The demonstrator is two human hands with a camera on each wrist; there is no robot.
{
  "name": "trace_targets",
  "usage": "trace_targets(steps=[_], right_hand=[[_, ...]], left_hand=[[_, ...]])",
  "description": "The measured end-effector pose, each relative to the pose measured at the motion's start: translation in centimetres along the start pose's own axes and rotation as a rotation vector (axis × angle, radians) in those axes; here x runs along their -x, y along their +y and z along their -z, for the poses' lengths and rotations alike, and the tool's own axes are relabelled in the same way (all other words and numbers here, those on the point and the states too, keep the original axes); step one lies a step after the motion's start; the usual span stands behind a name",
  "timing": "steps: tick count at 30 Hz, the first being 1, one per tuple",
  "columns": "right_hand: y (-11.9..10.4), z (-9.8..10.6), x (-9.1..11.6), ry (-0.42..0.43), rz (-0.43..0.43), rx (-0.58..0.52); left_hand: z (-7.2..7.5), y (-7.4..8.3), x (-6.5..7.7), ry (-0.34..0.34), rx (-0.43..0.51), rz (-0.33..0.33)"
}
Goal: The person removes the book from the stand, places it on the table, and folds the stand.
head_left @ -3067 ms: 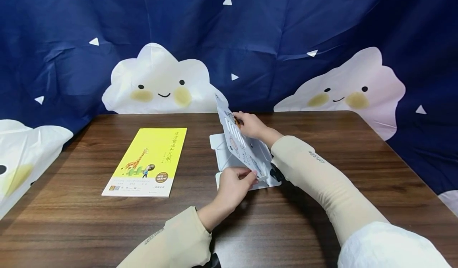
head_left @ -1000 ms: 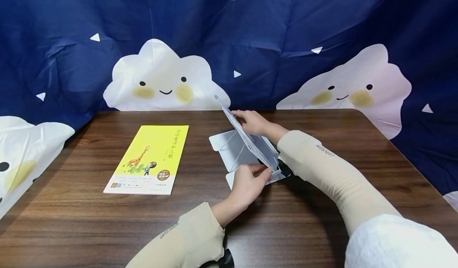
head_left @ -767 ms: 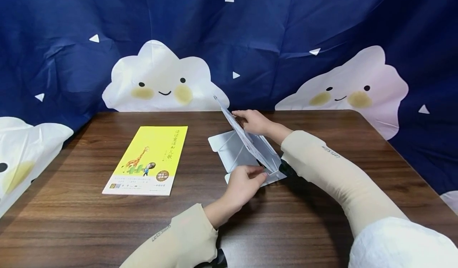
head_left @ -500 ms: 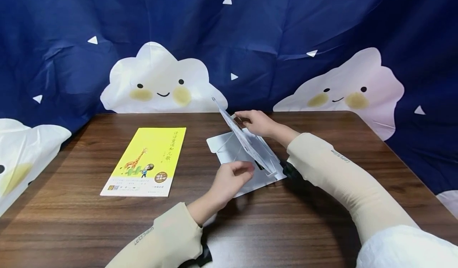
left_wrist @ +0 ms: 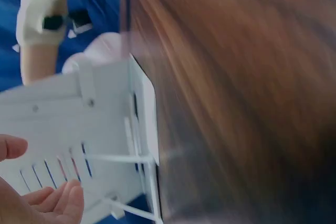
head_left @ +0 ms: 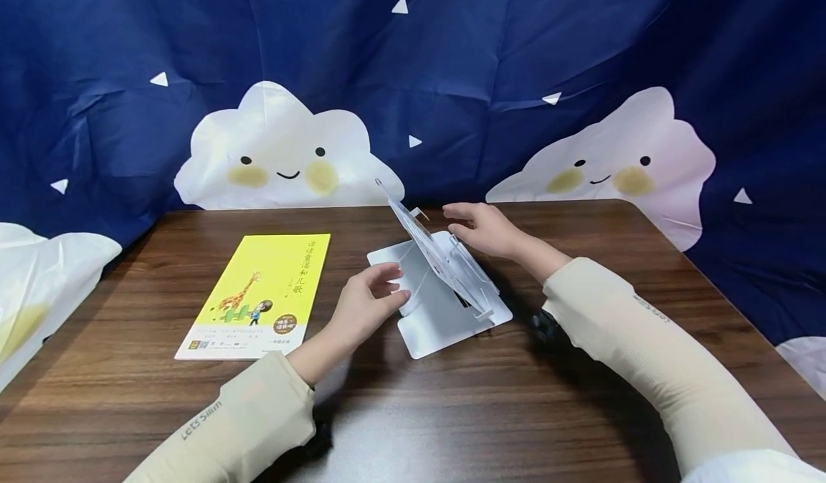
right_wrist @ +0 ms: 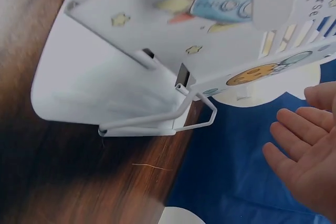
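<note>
A white metal book stand [head_left: 434,322] sits on the table with its panel [head_left: 422,239] raised at a slant above the flat base. Beside its left edge my left hand [head_left: 364,302] hovers with relaxed fingers, holding nothing. My right hand [head_left: 487,229] is behind the panel on the right, fingers loosely spread and nothing in them. Seen from the right wrist, a rocket and planets are printed on the panel [right_wrist: 147,30], and a bent wire support [right_wrist: 157,121] runs at the base. The left wrist view shows the panel's slots [left_wrist: 55,166] near the left fingertips.
A yellow-covered book [head_left: 261,282] with a giraffe drawing lies flat on the left of the brown wooden table [head_left: 413,418]. Behind the table's far edge hangs a dark blue curtain [head_left: 452,53] with white clouds.
Earlier the left hand was at the stand's lower front edge and the right hand at the panel's back. Both have come away to either side. The panel turned nearly edge-on and stays raised.
</note>
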State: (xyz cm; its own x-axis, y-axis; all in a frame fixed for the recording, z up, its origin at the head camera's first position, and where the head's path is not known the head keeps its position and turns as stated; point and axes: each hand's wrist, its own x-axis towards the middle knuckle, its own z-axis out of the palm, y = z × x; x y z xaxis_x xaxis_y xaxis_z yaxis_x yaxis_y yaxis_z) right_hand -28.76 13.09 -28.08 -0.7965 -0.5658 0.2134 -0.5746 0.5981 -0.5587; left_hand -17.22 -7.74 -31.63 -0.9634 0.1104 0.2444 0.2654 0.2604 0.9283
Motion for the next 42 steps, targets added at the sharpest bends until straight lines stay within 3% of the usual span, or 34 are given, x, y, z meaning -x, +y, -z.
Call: trace_targets(steps=[6,11,19,28,34,42], right_hand=[[-0.9,0.2,1.3,0.057,-0.018,-0.11],[-1.2,-0.1,2.4,0.093,0.005,-0.127],[-1.2,-1.5,4.4,0.101,0.044,-0.209],[-1.7,-3.2,6.3,0.104,0.01,-0.337],[-1.6,-4.0,7.4,0.09,-0.01,-0.43],[-1.2,-4.4,8.3,0.069,-0.036,-0.452]], left_hand=[[1.3,-0.5,-1.1,0.007,-0.245,-0.017],[1.3,-0.9,-1.8,-0.011,-0.348,-0.023],[0.4,-1.9,-2.1,-0.048,-0.351,0.039],[-0.1,-3.5,-3.0,-0.072,-0.285,0.096],[-0.2,-4.4,-3.4,-0.097,-0.324,0.091],[-0.4,-5.4,-3.0,-0.137,-0.398,0.105]])
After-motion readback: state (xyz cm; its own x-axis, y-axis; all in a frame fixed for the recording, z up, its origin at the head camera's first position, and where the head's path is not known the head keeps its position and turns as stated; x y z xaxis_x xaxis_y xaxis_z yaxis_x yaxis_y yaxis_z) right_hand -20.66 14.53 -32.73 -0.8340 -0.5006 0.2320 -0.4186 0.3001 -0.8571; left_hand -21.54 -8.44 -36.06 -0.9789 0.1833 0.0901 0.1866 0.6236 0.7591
